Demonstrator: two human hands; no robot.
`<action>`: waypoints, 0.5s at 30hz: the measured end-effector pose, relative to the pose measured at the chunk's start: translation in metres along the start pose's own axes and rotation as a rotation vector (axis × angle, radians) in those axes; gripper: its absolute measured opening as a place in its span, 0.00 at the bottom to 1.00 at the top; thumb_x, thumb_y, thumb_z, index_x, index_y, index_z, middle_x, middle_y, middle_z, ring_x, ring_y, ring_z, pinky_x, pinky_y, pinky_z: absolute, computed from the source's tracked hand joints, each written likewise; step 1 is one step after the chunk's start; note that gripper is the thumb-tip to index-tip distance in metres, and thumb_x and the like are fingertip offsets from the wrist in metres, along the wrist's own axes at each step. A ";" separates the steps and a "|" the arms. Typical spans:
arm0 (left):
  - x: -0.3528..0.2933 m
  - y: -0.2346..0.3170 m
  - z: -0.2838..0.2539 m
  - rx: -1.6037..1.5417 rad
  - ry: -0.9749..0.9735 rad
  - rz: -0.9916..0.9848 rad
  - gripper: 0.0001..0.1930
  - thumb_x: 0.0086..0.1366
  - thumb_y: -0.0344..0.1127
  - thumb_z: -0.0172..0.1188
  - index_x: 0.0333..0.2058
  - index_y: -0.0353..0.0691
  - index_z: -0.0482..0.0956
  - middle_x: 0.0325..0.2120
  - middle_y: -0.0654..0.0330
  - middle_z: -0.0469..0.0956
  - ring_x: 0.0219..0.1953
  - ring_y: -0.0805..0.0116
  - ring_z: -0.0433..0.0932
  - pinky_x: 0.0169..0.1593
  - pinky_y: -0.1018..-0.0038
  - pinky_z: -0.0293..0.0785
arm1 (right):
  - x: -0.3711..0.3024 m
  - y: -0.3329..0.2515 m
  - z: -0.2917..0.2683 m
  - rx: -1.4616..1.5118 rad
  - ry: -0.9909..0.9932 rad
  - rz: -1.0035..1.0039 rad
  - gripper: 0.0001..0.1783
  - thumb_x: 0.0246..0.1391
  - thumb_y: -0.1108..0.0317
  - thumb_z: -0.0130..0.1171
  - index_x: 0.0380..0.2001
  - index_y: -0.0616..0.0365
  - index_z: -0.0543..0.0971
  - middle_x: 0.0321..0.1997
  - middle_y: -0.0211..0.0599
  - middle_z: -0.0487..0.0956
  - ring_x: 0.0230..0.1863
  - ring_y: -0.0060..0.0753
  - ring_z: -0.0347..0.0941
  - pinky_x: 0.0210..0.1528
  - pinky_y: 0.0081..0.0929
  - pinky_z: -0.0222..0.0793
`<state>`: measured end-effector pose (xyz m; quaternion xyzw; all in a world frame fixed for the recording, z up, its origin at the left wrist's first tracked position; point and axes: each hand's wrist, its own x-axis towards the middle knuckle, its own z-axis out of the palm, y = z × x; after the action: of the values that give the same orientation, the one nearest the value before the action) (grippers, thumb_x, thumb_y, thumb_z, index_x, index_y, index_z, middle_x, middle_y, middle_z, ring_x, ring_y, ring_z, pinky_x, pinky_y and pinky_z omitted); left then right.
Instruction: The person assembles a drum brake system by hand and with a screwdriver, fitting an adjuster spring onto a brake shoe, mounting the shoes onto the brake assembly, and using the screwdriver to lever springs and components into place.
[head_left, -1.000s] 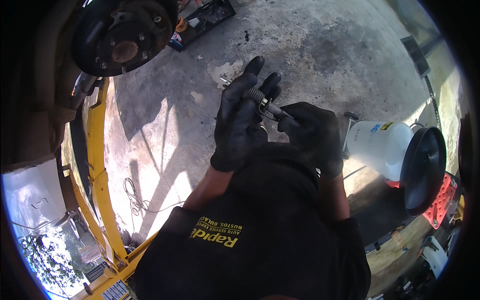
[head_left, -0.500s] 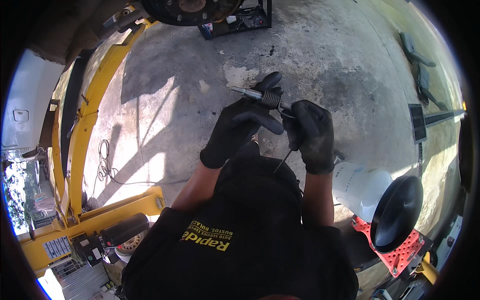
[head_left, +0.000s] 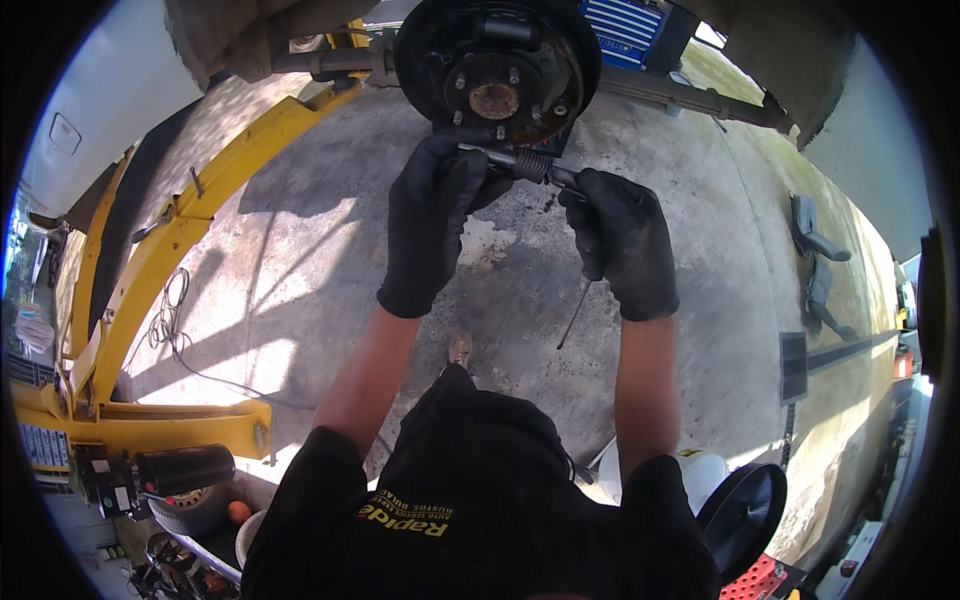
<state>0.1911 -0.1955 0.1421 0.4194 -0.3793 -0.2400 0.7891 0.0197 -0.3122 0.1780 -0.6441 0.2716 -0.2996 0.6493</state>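
Both my hands wear black gloves and are raised just below a wheel hub (head_left: 494, 101) on a drum brake backing plate (head_left: 420, 60). Between them, roughly level, is a metal adjuster rod with a dark coil spring (head_left: 532, 166) around it. My left hand (head_left: 425, 225) pinches the rod's left end, its fingertips partly hidden behind the part. The fingers of my right hand (head_left: 628, 240) are closed on the right end. A thin dark shaft (head_left: 573, 315) also hangs down from my right hand; its upper end is hidden in the glove.
A yellow lift arm (head_left: 235, 150) runs along the left. The blue tool cabinet (head_left: 620, 30) stands beyond the hub. A black round pan (head_left: 742, 520) and a white container (head_left: 700, 470) are at lower right. A cable (head_left: 170, 310) lies on the concrete floor.
My view has tilted up toward the hub. Both hands have moved forward with the adjuster rod, and the left fingers have gone from spread to pinching its end.
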 end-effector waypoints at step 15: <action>0.197 -0.059 -0.076 0.418 -0.091 0.337 0.14 0.72 0.38 0.63 0.50 0.36 0.83 0.47 0.58 0.83 0.50 0.67 0.80 0.56 0.71 0.74 | 0.159 -0.001 0.041 -0.248 0.284 -0.347 0.17 0.69 0.56 0.55 0.37 0.57 0.85 0.16 0.26 0.73 0.15 0.15 0.66 0.16 0.18 0.57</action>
<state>0.3662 -0.3277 0.1433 0.4930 -0.5203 -0.0405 0.6962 0.1564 -0.4019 0.1854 -0.7072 0.2800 -0.4582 0.4598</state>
